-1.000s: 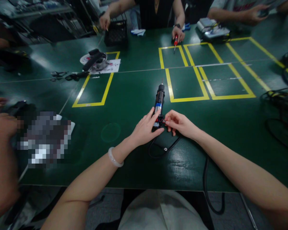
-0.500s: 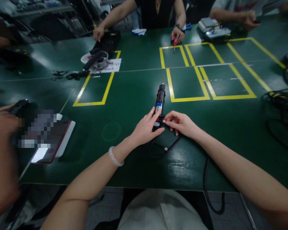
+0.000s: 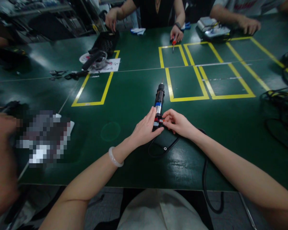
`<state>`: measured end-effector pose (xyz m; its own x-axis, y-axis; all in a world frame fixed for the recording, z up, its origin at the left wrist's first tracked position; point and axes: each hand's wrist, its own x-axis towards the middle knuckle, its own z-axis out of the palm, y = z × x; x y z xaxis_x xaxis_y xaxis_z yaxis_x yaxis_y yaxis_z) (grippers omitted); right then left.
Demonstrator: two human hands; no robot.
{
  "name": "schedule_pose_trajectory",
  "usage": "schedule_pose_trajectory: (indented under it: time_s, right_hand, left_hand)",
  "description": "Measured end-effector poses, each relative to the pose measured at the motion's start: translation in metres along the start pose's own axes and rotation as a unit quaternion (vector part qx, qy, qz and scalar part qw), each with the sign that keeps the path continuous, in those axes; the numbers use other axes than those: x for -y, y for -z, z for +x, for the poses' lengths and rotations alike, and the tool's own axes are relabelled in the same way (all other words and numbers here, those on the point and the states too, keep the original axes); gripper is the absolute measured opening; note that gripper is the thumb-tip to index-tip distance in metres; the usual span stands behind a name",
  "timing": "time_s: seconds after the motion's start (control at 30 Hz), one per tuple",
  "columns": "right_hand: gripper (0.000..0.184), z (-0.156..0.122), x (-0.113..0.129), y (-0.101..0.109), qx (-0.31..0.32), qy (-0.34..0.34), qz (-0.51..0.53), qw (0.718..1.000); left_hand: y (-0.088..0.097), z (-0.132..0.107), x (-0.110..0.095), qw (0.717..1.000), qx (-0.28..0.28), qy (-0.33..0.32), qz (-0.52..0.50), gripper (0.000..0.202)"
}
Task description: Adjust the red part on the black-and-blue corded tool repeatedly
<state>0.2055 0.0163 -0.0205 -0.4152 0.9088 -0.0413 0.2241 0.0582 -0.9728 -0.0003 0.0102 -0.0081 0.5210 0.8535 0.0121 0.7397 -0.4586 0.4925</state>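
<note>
An opened electric screwdriver (image 3: 159,101) lies lengthwise in front of me. It has a black nose with a thin bit, a silver motor with a blue band, and red and black parts at its rear. My left hand (image 3: 146,124) rests along its left side, fingers stretched out flat and thumb apart near the rear end. At the right of that rear end, my right hand (image 3: 176,121) pinches a small wire connector (image 3: 161,120), partly hidden by the fingertips. A black cable (image 3: 172,142) with a small ring terminal (image 3: 165,148) runs below my hands.
Yellow tape outlines (image 3: 189,99) mark the green table (image 3: 132,80). Across it, a co-worker's hand holds a red-handled screwdriver (image 3: 174,41) near a black case (image 3: 108,41). Black cables (image 3: 277,102) lie at the right. Another person's arm (image 3: 2,159) reaches in at the left, beside a blurred-out object.
My left index finger has moved off the top of the motor to join the other fingers at its side. My right fingertips and the connector are slightly closer to the tool's rear.
</note>
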Motion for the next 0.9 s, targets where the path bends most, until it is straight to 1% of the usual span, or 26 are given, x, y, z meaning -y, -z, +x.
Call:
schedule_pose_trajectory:
  time_s: [0.1, 0.2, 0.3, 0.4, 0.5, 0.6, 0.7, 0.8, 0.9]
  right_hand:
    - [0.024, -0.001, -0.002, 0.001, 0.008, 0.009, -0.008, 1.0]
    - [0.034, -0.002, -0.004, 0.002, 0.015, 0.016, -0.009, 1.0]
    - [0.039, -0.002, -0.006, 0.002, 0.016, 0.024, -0.015, 0.999]
    - [0.043, -0.002, -0.008, 0.002, 0.012, 0.032, -0.023, 0.999]
    - [0.047, -0.003, -0.007, 0.003, 0.016, 0.027, -0.017, 0.999]
    - [0.042, -0.003, -0.005, 0.006, 0.023, 0.02, -0.01, 0.999]
    - [0.034, -0.003, 0.0, 0.014, 0.015, 0.01, -0.004, 1.0]
    - [0.024, -0.003, 0.004, 0.025, -0.02, -0.005, 0.006, 1.0]
    - [0.016, -0.002, 0.005, 0.036, -0.059, -0.012, 0.0, 0.998]
  left_hand:
    - [0.001, 0.0, -0.002, 1.0, 0.003, 0.005, -0.003, 0.086]
    - [0.003, 0.002, -0.005, 1.0, -0.004, 0.007, 0.004, 0.084]
    - [0.005, 0.007, -0.01, 0.999, -0.02, 0.01, 0.043, 0.072]
    - [0.007, 0.014, -0.017, 0.995, -0.031, 0.029, 0.092, 0.056]
    - [0.007, 0.02, -0.021, 0.992, -0.037, 0.037, 0.113, 0.047]
    - [0.008, 0.022, -0.023, 0.992, -0.038, 0.038, 0.116, 0.041]
    - [0.012, 0.02, -0.02, 0.991, -0.042, 0.039, 0.12, 0.034]
    - [0.018, 0.015, -0.012, 0.99, -0.046, 0.045, 0.128, 0.03]
    - [0.028, 0.009, 0.003, 0.988, -0.049, 0.062, 0.133, 0.031]
